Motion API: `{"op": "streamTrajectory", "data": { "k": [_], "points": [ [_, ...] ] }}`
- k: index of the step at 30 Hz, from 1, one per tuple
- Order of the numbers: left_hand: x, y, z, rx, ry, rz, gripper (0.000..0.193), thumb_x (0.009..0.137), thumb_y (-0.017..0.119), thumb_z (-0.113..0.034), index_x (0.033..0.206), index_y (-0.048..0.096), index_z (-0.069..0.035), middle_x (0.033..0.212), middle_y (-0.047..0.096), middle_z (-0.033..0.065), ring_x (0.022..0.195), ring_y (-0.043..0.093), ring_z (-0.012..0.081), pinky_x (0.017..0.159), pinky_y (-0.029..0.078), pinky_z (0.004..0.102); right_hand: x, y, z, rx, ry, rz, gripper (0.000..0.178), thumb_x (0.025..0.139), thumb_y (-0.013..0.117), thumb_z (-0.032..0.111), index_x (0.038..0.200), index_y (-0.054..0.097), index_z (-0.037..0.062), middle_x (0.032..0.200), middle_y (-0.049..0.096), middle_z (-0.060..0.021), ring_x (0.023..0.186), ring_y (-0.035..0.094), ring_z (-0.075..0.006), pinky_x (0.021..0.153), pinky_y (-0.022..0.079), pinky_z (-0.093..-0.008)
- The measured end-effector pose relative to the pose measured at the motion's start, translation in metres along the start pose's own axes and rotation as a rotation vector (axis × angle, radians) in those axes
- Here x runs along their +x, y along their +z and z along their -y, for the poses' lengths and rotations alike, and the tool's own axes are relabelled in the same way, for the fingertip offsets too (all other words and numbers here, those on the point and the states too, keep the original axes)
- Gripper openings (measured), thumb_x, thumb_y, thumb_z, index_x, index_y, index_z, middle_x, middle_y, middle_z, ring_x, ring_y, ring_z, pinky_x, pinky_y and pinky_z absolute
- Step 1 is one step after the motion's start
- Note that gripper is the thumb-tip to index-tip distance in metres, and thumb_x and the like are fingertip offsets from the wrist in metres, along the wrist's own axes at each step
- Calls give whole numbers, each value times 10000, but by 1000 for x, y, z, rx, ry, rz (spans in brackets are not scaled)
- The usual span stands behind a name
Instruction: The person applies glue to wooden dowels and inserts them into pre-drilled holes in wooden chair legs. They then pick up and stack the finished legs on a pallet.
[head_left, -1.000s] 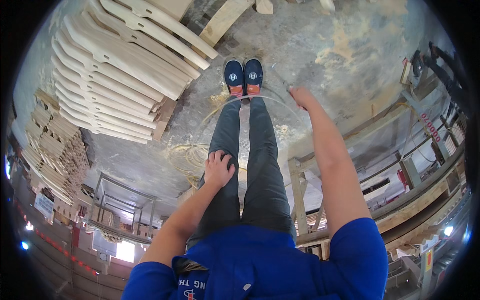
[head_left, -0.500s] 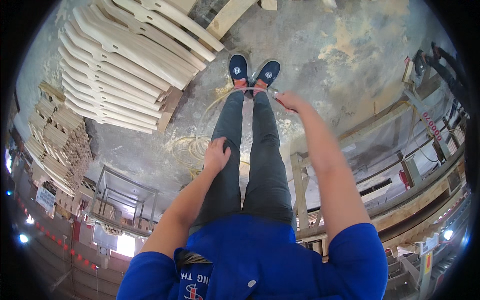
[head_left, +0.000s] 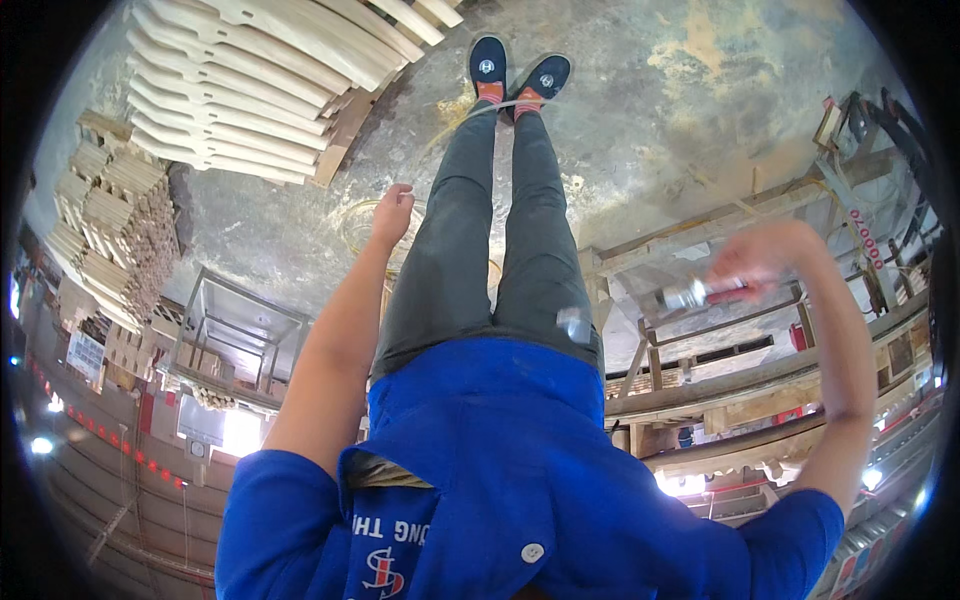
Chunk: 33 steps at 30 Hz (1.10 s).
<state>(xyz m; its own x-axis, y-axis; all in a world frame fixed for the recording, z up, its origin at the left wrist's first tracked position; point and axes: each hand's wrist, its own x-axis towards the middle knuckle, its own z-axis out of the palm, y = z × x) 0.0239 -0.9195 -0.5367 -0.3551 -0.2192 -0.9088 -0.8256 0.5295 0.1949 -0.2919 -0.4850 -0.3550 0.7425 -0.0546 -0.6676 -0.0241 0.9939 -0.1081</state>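
Note:
My right hand (head_left: 768, 256) is raised out to the right, smeared by motion. Its fingers are closed round a small silver-and-red hand tool (head_left: 688, 294), too blurred to tell its kind. A second small silvery thing (head_left: 574, 324) shows as a blur over my right thigh, apart from the hand. Out beside my left thigh, my left hand (head_left: 394, 212) has its fingers curled in, and nothing shows in it. A pale thin hose (head_left: 510, 104) crosses my ankles, and more yellowish hose (head_left: 352, 222) lies coiled on the floor near my left hand.
Pale shaped wooden parts (head_left: 230, 85) lie in rows at the front left. Stacked wooden pieces (head_left: 120, 220) stand at far left, near a metal frame (head_left: 240, 320). A wooden bench frame (head_left: 760, 370) runs along my right. Dark-clad legs (head_left: 905, 130) show at far right.
My right hand has swung from near my ankles up and out to the right with the tool. My left hand has left my thigh and moved outward. The view has tilted back toward my body.

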Motion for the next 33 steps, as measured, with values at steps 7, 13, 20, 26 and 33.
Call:
{"op": "streamTrajectory", "data": {
  "k": [7,13,20,26,33],
  "points": [
    [-21,-4,-14,-1,3,76,347,837,495,-269,1111,589,-78,958,650,172,934,616,307,815,468,378,-101,54,-6,298,-142,103,450,927,501,436,749,638,46,584,567,-7,504,487,-71,434,374,-242],
    [-22,-11,-44,90,72,73,347,836,498,-261,1109,593,-70,911,655,145,837,636,259,770,480,359,-170,87,-10,208,25,-153,414,923,534,386,811,682,16,581,588,-27,504,518,-86,456,401,-260],
    [-37,-13,-69,626,68,163,343,854,445,-220,1150,576,-106,1154,588,171,1080,558,326,905,446,446,-133,75,45,203,-331,-178,384,921,539,376,858,674,22,541,531,3,512,502,-85,495,415,-249],
    [-46,-19,-49,399,-10,89,340,855,447,-225,1141,582,-100,1133,603,172,1069,563,341,905,445,440,-109,63,20,-53,-106,-194,399,936,491,388,837,670,45,547,528,-1,484,476,-68,446,371,-238],
    [-52,-18,-13,95,-64,18,328,836,480,-225,1101,596,-71,1056,627,196,1022,576,360,887,447,430,-95,55,-1,166,31,-597,445,928,458,409,765,623,29,531,525,-20,460,467,-107,446,369,-283]
  ]
}}
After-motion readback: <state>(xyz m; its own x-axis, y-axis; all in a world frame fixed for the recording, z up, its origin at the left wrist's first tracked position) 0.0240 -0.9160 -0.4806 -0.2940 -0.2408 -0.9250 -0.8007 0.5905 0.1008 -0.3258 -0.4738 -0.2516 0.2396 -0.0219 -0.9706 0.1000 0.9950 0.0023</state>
